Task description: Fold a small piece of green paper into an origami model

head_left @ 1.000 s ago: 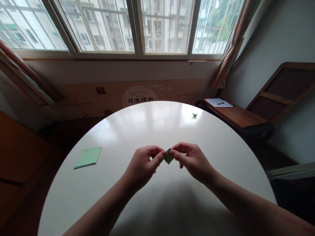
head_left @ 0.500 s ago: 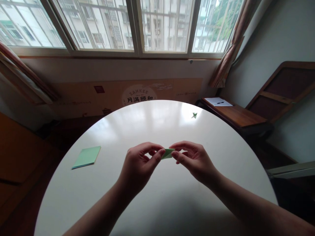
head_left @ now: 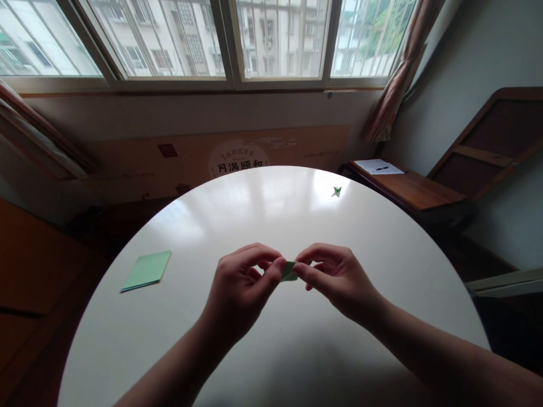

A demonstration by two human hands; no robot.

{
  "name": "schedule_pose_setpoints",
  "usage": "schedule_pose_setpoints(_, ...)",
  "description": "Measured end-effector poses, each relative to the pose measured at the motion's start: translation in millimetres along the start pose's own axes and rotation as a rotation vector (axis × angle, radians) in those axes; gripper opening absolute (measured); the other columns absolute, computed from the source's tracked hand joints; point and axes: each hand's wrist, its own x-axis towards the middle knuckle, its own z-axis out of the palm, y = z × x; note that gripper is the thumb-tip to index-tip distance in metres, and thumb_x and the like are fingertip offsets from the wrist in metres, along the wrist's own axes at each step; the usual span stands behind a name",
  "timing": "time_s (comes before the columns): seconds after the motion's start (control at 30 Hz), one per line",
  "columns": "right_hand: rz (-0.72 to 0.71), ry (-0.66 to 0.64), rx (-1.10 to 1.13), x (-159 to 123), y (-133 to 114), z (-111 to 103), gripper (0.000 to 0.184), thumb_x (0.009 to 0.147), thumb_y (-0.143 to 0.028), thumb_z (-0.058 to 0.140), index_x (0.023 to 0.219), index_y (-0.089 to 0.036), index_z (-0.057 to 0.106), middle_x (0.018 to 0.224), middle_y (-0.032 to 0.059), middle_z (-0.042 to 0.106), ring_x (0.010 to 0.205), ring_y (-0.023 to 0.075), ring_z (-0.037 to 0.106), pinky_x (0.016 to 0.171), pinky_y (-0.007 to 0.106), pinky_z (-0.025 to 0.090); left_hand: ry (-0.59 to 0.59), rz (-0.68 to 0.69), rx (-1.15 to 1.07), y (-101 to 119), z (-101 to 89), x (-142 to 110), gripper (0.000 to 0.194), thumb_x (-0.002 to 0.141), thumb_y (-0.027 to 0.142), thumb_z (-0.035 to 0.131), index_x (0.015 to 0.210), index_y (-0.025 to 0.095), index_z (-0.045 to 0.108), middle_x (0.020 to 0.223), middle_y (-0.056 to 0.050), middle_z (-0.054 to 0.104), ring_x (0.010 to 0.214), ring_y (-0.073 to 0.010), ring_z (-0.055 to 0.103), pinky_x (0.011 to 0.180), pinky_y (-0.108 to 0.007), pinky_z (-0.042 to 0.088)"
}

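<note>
A small folded piece of green paper [head_left: 289,272] is pinched between my two hands above the middle of the table. My left hand [head_left: 246,277] grips its left side between thumb and fingers. On the opposite side, the thumb and fingertips of my right hand [head_left: 335,277] press its upper right part. Both hands cover much of the paper, so its full shape is hidden. A stack of square green paper sheets [head_left: 147,269] lies to the left of my left hand. Farther back on the right stands a tiny green folded paper figure [head_left: 337,191].
The round white table [head_left: 229,220] fills the space before me. Behind its right edge, a wooden chair or bench [head_left: 436,189] bears a white sheet of paper [head_left: 373,167] with a dark pen-like object. A printed cardboard panel [head_left: 186,152] stands under the window.
My right thumb has shifted slightly left over the folded paper, and the paper's visible part has turned a little. The whole view has tilted slightly downward.
</note>
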Motion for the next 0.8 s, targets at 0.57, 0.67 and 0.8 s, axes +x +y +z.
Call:
schedule_pose_setpoints(0.57,0.105,0.056,0.155,-0.5,1.9,-0.1,0.015,0.076,-0.021,0.071,0.063,-0.017,0.065,0.055,-0.0016,0.058,0.053,0.0123,0.051,0.05,0.025,0.04,-0.15,-0.114,-0.028,-4.3,-0.1,-1.0,0.014,0.086,0.027,0.065,0.084,0.015,0.073,0.075,-0.004,0.07,0.061,-0.0137,0.06,0.047,-0.021,0.045)
schedule_pose_setpoints(0.67,0.094,0.059,0.086,-1.2,0.9,0.4,0.017,0.077,-0.022,0.071,0.062,-0.017,0.063,0.055,-0.0025,0.055,0.053,0.0119,0.049,0.05,0.025,0.039,-0.128,-0.1,-0.002,-4.0,0.7,-0.2,0.013,0.084,0.026,0.067,0.079,0.015,0.072,0.072,-0.004,0.069,0.061,-0.014,0.061,0.047,-0.021,0.045)
schedule_pose_setpoints(0.8,0.069,0.0,0.014,-0.2,1.8,1.1,0.016,0.081,-0.025,0.068,0.068,-0.018,0.062,0.063,-0.0017,0.056,0.059,0.0126,0.049,0.05,0.024,0.039,-0.094,-0.076,0.029,-5.0,2.0,1.1,0.014,0.084,0.023,0.065,0.075,0.015,0.072,0.07,-0.003,0.068,0.059,-0.0129,0.059,0.048,-0.02,0.045)
